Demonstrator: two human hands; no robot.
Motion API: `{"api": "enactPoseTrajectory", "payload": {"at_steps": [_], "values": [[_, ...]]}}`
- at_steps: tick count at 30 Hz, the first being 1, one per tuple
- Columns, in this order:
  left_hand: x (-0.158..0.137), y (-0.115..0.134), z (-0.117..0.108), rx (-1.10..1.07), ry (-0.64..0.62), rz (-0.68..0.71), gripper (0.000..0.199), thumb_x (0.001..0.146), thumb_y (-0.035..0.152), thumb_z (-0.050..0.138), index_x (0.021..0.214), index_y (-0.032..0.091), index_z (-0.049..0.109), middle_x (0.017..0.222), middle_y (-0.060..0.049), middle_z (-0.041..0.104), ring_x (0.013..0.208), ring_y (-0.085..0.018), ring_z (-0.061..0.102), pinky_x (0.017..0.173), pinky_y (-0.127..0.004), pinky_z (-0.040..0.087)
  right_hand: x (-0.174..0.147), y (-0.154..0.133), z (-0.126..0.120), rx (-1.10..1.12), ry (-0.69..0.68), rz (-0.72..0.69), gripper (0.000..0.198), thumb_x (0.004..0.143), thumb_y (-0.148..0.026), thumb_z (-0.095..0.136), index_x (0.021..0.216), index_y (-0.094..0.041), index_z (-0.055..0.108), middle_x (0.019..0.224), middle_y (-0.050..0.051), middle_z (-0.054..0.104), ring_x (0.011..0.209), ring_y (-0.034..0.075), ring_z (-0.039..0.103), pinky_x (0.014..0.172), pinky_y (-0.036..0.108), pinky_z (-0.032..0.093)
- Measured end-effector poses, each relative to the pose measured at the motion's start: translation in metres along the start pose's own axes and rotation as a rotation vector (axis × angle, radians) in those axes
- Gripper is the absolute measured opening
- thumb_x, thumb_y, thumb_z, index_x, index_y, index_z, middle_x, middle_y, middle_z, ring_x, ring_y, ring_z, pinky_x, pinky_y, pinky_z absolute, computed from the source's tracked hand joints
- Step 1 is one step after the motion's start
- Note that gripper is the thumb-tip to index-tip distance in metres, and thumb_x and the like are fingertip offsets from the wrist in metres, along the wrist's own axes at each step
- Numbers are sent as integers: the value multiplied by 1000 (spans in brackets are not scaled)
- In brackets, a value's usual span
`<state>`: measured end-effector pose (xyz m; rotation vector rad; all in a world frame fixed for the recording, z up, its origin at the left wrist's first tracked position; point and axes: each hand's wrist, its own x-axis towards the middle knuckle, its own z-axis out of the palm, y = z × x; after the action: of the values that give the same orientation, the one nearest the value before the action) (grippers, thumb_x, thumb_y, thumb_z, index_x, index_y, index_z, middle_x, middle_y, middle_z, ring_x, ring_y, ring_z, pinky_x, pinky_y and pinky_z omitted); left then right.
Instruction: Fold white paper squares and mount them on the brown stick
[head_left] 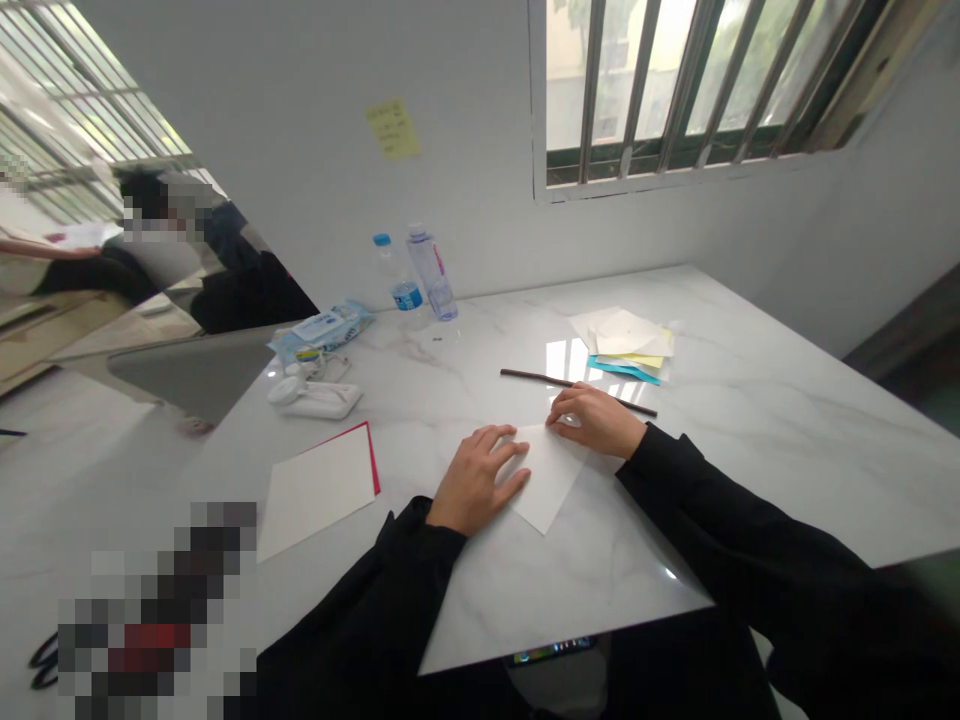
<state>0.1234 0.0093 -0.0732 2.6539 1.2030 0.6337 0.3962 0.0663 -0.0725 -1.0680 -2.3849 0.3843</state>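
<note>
A white sheet of paper (546, 497), folded to a point toward me, lies on the marble-patterned table (720, 500). My left hand (480, 478) rests flat on its left side with the fingers spread. At the paper's far right edge, my right hand (592, 418) pinches the paper between thumb and fingertips. Just beyond my right hand lies a thin dark stick (536, 376), partly hidden behind that hand. Both my forearms are in black sleeves.
White sheets (319, 490) over a red one lie at left. A paper pile (626, 335) stands back right. Two plastic bottles (433, 275), a wipes pack (326, 330) and a white case (319, 400) are further back. A phone (551, 650) shows below the table edge. Two people sit at far left.
</note>
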Motion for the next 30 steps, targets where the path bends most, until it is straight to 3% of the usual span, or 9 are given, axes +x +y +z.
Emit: {"api": "enactPoseTrajectory", "payload": {"at_steps": [9,11,17,23,30], "values": [[2,-1,0,-19,4,-9,23,104,30,64,125,27,73,138,-8,67,130,-30,59,113,-54,49,0,-19,-13,85,-6,-51,7,96,-23,75,98,-24,81,103,6,78,98,23,67,93,40,53],[2,-1,0,-22,4,-17,24,106,27,58,124,28,74,137,-7,68,130,-29,60,113,-53,49,-2,-32,-16,167,-90,-122,8,91,-30,83,98,-26,81,101,4,78,96,22,68,91,38,53],[2,-3,2,-26,2,-18,26,106,23,56,125,28,74,138,-8,68,130,-28,60,113,-53,50,-11,-60,-2,262,-373,-276,37,72,-42,99,100,-26,81,100,2,78,101,23,67,94,36,53],[1,-3,1,-53,-3,-27,27,98,27,72,125,27,72,149,-9,61,138,-32,55,118,-55,46,-10,-57,7,247,-430,-251,44,72,-44,99,105,-21,80,102,5,76,100,24,68,94,38,52],[1,-4,1,-60,-1,-9,25,98,28,73,123,27,71,144,-8,66,134,-31,57,117,-55,47,-9,-58,3,271,-447,-234,38,76,-39,97,106,-21,81,103,5,77,98,22,68,94,36,52]]}}
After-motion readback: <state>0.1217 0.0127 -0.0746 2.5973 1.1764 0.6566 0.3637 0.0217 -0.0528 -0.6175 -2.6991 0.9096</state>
